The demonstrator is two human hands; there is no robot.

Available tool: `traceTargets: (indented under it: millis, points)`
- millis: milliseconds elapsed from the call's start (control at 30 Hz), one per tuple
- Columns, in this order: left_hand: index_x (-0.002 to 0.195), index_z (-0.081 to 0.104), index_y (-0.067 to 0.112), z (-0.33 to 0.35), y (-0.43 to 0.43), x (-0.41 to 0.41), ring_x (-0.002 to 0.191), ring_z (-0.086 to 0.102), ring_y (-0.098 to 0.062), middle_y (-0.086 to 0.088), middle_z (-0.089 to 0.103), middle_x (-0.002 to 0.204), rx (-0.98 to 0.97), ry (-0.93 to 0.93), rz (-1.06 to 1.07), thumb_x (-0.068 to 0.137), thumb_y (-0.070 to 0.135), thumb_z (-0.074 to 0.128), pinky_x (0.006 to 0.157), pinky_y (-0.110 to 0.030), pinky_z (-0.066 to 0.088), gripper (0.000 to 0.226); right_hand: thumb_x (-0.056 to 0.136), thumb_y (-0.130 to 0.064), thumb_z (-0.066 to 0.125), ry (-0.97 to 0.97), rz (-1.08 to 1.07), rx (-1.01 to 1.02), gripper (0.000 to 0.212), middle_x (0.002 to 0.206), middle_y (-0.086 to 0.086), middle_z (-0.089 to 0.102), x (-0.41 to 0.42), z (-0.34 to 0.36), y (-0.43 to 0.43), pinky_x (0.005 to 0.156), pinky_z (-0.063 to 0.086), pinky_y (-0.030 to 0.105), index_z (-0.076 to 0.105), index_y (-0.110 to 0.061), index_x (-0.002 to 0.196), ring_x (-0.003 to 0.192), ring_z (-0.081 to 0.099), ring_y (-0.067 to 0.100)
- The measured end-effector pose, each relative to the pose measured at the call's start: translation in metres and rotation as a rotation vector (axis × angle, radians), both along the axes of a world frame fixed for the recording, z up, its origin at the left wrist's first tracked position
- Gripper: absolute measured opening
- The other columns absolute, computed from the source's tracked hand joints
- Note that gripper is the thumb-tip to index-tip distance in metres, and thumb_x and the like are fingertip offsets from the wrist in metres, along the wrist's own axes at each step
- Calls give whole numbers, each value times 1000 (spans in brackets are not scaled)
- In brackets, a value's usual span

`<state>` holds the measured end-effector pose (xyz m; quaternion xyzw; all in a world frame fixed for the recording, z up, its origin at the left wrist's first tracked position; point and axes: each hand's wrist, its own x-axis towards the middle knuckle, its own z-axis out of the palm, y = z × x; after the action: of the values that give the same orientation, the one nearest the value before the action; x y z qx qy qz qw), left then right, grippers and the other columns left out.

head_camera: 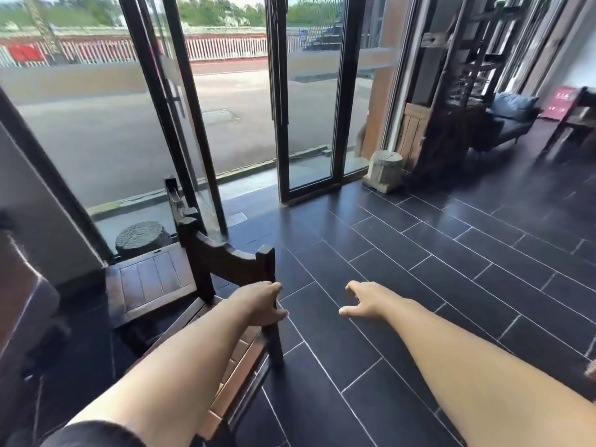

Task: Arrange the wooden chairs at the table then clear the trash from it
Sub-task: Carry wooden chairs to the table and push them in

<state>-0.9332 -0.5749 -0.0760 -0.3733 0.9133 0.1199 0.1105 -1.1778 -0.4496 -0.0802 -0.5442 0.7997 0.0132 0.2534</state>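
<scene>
**Left hand on the chair post, right hand hanging free**

Here we are by the glass doors, and the left hand (263, 303) is wrapped around the right-hand rear post of the nearer wooden chair (237, 343), fingers curled over the far side of the upright, thumb on the near side. That's a closed hold on the post, below its squared top. The right hand (366, 301) is out over the dark tiled floor (435, 269), fingers spread and slightly hooked, holding nothing, well clear of the chair.

Now the relation that matters: the chair sits to the left of both hands, its backrest running away from the gripped post toward the upper left, its slatted seat reaching back toward the person's left arm. So the left hand is the one on the job, and the far post of that backrest is a long reach across for the right.

A second wooden chair (151, 282) stands just beyond, seat to seat territory, close to the first. At the far left edge a dark, blurred mass may be the table; I can't tell for sure. No trash is visible from here.

My read: the chair-arranging step is under way, and one-handed dragging may swing the chair about that post.
</scene>
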Motion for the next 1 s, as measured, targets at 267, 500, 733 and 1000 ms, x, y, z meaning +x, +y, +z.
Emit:
traceTargets:
  millis: [267, 500, 733, 1000]
  points:
    - [139, 44, 16, 5, -76, -117, 125, 53, -26, -4, 56, 132, -6, -11, 43, 88, 58, 57, 101, -39, 45, 67, 81, -61, 62, -9, 51, 8, 74, 132, 7, 56, -121, 13, -89, 98, 48, 42, 45, -20, 140, 119, 55, 25]
    - [139, 43, 21, -3, -151, -171, 125, 53, -23, 0, 54, 134, 20, -34, 102, 87, 60, 54, 100, -42, 46, 66, 81, -61, 60, -12, 116, 15, 74, 134, 6, 56, -176, 13, -177, 98, 48, 42, 44, -21, 140, 119, 55, 25]
    - [136, 44, 20, -24, -265, -214, 124, 53, -24, 0, 54, 133, 43, -34, 178, 87, 60, 53, 97, -40, 47, 64, 80, -61, 60, 12, 186, 23, 77, 139, 6, 53, -218, 6, -304, 100, 46, 39, 41, -23, 145, 125, 53, 25]
    - [138, 43, 18, -23, -399, -237, 126, 52, -25, -2, 52, 138, 107, -32, 302, 89, 57, 54, 101, -43, 45, 65, 81, -61, 61, 17, 285, 64, 75, 139, 7, 53, -247, 2, -459, 99, 46, 39, 42, -22, 142, 125, 53, 26]
